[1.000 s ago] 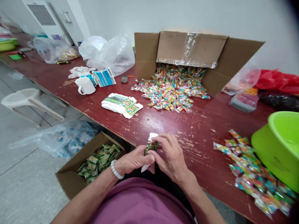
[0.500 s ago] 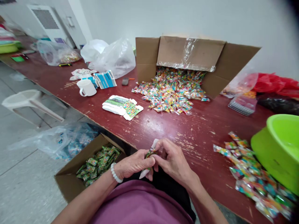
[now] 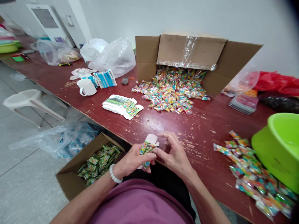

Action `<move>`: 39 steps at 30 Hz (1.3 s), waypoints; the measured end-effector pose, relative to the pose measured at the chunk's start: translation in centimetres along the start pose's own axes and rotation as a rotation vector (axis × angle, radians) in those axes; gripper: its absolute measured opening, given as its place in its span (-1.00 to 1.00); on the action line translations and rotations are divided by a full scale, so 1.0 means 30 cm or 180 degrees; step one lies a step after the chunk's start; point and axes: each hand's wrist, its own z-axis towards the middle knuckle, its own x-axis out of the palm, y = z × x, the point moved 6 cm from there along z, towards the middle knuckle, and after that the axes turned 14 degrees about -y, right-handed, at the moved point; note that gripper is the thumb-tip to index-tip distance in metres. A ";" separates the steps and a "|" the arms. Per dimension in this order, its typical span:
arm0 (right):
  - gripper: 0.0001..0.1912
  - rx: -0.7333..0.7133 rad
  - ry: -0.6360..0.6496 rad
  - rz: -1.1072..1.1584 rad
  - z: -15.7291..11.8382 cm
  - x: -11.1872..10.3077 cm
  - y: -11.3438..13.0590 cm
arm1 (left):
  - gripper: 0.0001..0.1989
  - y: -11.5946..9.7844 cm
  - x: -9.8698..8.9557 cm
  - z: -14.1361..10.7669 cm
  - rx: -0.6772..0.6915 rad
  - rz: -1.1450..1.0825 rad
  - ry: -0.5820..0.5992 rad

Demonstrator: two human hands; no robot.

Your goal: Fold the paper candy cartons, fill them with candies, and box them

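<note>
Far left, below the table: a white stool on the floor. Right of it, a clear bag with blue contents, just beside an open brown box. Green packets lie heaped in this box.

On the table above, left portion: a clear bag of sweets near the back, then a white mug and, just right of it, a blue carton. A white plastic bag stands behind these. Flat cartons lie stacked nearer the front edge, green print up.

Centre front: left hand, pale bead bracelet at its wrist. Its fingers are closed around a small green carton, thumb across the front. The carton is tilted, white flap raised at the top; it is held at the table's front edge, above the lap. Right hand: thumb at the carton's right side, index finger apart from the thumb, above it; whether these fingers grip the carton cannot be told.

Behind, centre to right: a large box, flaps spread, wrapped sweets spilling from it onto the table. Right: longer sweet packs lie beside a lime basin; a red bag lies behind.
</note>
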 end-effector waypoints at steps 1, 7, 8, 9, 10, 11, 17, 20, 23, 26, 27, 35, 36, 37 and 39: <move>-0.76 0.0058 -0.0037 0.0013 0.001 0.009 -0.010 | -0.67 0.001 0.000 0.006 0.0054 -0.0027 -0.0081; -0.66 0.0586 -0.0217 0.0244 0.015 0.015 -0.060 | -0.74 -0.027 -0.021 0.029 0.0756 0.0479 -0.0596; -0.68 0.0500 -0.0255 0.0149 0.020 0.008 -0.058 | -0.73 -0.034 -0.029 0.030 0.0871 0.0521 -0.0706; -0.71 0.0442 -0.0248 0.0095 0.024 0.005 -0.057 | -0.70 -0.037 -0.035 0.029 0.0928 0.0466 -0.0780; -0.74 0.0437 -0.0230 0.0112 0.026 0.005 -0.060 | -0.64 -0.036 -0.037 0.029 0.0934 0.0336 -0.0821; -0.77 0.0479 -0.0253 0.0213 0.027 0.008 -0.065 | -0.56 -0.033 -0.037 0.028 0.0906 0.0176 -0.0846; -0.52 0.0884 -0.0619 0.1459 -0.009 0.062 -0.092 | -0.32 -0.034 -0.022 0.018 0.1085 -0.0492 -0.1101; -0.66 0.0795 -0.0647 0.1572 -0.019 0.074 -0.085 | -0.46 -0.026 -0.019 0.026 0.1066 -0.0640 -0.1030; -0.79 0.0837 -0.0699 0.1432 -0.008 0.051 -0.099 | -0.56 -0.004 -0.022 0.035 0.0896 -0.0690 -0.0881; -0.75 0.1086 -0.0434 0.1356 0.011 0.037 -0.124 | -0.66 0.012 -0.029 0.035 0.0728 -0.0548 -0.0843; -0.74 0.1201 -0.0321 0.1405 0.015 0.035 -0.131 | -0.68 0.012 -0.032 0.034 0.0715 -0.0470 -0.0856; -0.85 0.0735 -0.0024 0.0959 0.038 0.014 -0.105 | -0.75 -0.016 -0.028 0.024 0.0938 -0.0329 -0.0803; -0.87 0.0503 -0.0074 0.0748 0.039 0.008 -0.095 | -0.68 -0.013 -0.030 0.025 0.0841 -0.0509 -0.0827; -0.87 0.0318 -0.0162 0.0614 0.039 0.001 -0.086 | -0.60 -0.008 -0.031 0.026 0.0699 -0.0695 -0.0849; -0.86 0.0194 -0.0318 0.0592 0.035 -0.008 -0.078 | -0.52 0.008 -0.018 0.030 0.0263 -0.0983 -0.0696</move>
